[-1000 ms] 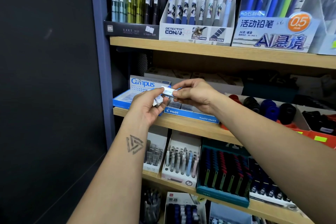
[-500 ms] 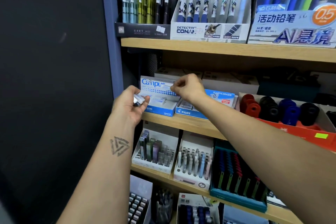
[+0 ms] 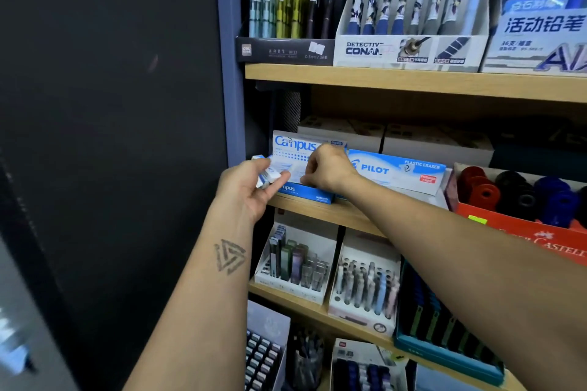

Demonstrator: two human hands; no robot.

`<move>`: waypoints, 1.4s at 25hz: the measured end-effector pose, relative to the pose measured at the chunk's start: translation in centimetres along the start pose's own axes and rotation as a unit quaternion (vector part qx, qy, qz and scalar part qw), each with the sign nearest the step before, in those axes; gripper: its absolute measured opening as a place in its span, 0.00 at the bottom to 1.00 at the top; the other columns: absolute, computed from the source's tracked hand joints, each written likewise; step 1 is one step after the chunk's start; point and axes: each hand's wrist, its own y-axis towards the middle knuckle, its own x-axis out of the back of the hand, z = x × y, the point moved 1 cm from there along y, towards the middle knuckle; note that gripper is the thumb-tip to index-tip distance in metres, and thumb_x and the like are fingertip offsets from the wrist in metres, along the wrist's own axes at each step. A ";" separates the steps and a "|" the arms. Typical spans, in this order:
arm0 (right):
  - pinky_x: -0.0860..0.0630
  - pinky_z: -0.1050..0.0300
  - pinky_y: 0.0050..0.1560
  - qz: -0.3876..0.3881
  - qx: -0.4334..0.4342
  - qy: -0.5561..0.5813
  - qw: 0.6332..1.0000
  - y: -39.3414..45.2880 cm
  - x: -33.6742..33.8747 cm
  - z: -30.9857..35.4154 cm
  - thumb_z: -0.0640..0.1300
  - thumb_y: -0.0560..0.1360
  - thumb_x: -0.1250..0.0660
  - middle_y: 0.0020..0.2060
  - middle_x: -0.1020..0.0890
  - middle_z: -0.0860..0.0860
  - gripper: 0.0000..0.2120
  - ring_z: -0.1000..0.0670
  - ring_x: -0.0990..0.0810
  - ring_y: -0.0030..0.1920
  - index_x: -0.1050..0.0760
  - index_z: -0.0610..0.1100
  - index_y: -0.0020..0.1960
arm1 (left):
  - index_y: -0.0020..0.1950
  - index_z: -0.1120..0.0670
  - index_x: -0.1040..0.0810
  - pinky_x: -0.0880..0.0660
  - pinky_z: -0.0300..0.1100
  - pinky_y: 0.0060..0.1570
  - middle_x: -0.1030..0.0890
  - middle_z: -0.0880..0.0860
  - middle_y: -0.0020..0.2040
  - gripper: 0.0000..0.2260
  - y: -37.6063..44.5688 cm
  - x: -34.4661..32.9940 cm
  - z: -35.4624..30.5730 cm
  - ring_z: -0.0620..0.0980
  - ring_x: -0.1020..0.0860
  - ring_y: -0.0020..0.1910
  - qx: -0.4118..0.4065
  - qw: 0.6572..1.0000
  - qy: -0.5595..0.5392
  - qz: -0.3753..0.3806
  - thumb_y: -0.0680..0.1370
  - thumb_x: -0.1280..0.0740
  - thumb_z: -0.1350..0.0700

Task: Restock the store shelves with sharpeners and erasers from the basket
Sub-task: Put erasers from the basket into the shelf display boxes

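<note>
holding a few small erasers (image 3: 268,175) in our curled left hand (image 3: 251,189), just left of the campus box (image 3: 301,168) on the middle shelf (image 3: 349,216). our right hand (image 3: 328,170) reaches into that box, fingers curled; we cannot tell what it pinches.

left hand (image 3: 251,189): fingers curled, gripping | right hand (image 3: 327,168): fingers curled, knuckles up

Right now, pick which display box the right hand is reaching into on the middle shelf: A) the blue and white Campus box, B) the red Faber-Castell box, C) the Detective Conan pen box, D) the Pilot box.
A: the right hand is curled over the open Campus box, left of the Pilot box.
</note>
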 end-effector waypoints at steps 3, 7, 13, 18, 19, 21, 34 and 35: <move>0.21 0.54 0.53 0.003 -0.002 -0.011 1.000 0.4 -0.7 0.0 0.41 0.72 0.25 0.46 0.15 0.43 0.03 0.46 0.18 0.50 0.16 0.42 0.42 | 0.48 0.64 0.26 0.20 0.57 0.55 0.24 0.62 0.50 0.03 -0.5 -0.5 0.4 0.62 0.22 0.49 0.032 0.999 -0.019 0.028 0.78 0.38 0.70; 0.22 0.59 0.50 0.011 -0.030 0.111 0.993 0.0 0.7 0.0 0.37 0.73 0.30 0.46 0.14 0.48 0.07 0.50 0.17 0.49 0.14 0.43 0.49 | 0.59 0.68 0.24 0.19 0.59 0.51 0.24 0.66 0.59 0.10 -0.2 -0.8 0.9 0.65 0.22 0.55 0.043 0.997 -0.021 0.058 0.79 0.38 0.70; 0.20 0.52 0.53 0.110 0.060 0.380 0.917 -3.2 4.1 0.8 0.26 0.74 0.36 0.51 0.15 0.44 0.20 0.50 0.19 0.49 0.20 0.41 0.62 | 0.66 0.66 0.25 0.16 0.49 0.39 0.19 0.65 0.59 0.14 -0.5 -1.4 1.7 0.64 0.19 0.57 0.032 0.994 0.037 0.099 0.80 0.37 0.69; 0.19 0.56 0.50 0.173 0.056 0.422 0.888 -3.6 4.4 0.6 0.24 0.74 0.38 0.49 0.15 0.50 0.23 0.52 0.17 0.46 0.19 0.43 0.61 | 0.64 0.63 0.23 0.18 0.39 0.33 0.19 0.66 0.56 0.13 -1.1 -1.3 1.4 0.62 0.15 0.43 0.020 0.987 0.108 0.118 0.80 0.35 0.68; 0.19 0.55 0.50 0.177 0.058 0.432 0.882 -3.6 4.3 0.3 0.24 0.74 0.37 0.47 0.14 0.49 0.21 0.52 0.17 0.44 0.19 0.41 0.60 | 0.62 0.64 0.22 0.18 0.38 0.33 0.18 0.66 0.53 0.11 -1.2 -1.3 1.3 0.61 0.15 0.40 0.016 0.987 0.111 0.114 0.79 0.34 0.68; 0.21 0.47 0.58 0.180 0.069 0.447 0.873 -3.4 4.3 -0.3 0.26 0.75 0.34 0.49 0.16 0.45 0.17 0.47 0.18 0.47 0.20 0.39 0.59 | 0.56 0.67 0.21 0.20 0.36 0.31 0.18 0.66 0.50 0.08 -1.1 -1.1 1.2 0.60 0.15 0.35 0.006 0.990 0.105 0.094 0.78 0.32 0.68; 0.20 0.53 0.44 0.063 -0.115 0.174 0.976 -0.6 1.7 -0.1 0.43 0.64 0.18 0.40 0.16 0.44 0.16 0.48 0.20 0.39 0.20 0.39 0.46 | 0.63 0.65 0.31 0.16 0.49 0.43 0.26 0.68 0.52 0.13 0.4 0.7 0.3 0.68 0.17 0.43 0.010 0.998 -0.050 -0.030 0.78 0.41 0.71; 0.18 0.53 0.45 0.061 -0.122 0.134 0.981 -0.4 1.5 0.3 0.44 0.63 0.18 0.41 0.16 0.45 0.17 0.47 0.19 0.41 0.20 0.39 0.46 | 0.63 0.65 0.31 0.16 0.49 0.42 0.26 0.68 0.53 0.14 0.5 0.8 0.3 0.68 0.16 0.43 0.009 0.998 -0.055 -0.032 0.77 0.41 0.71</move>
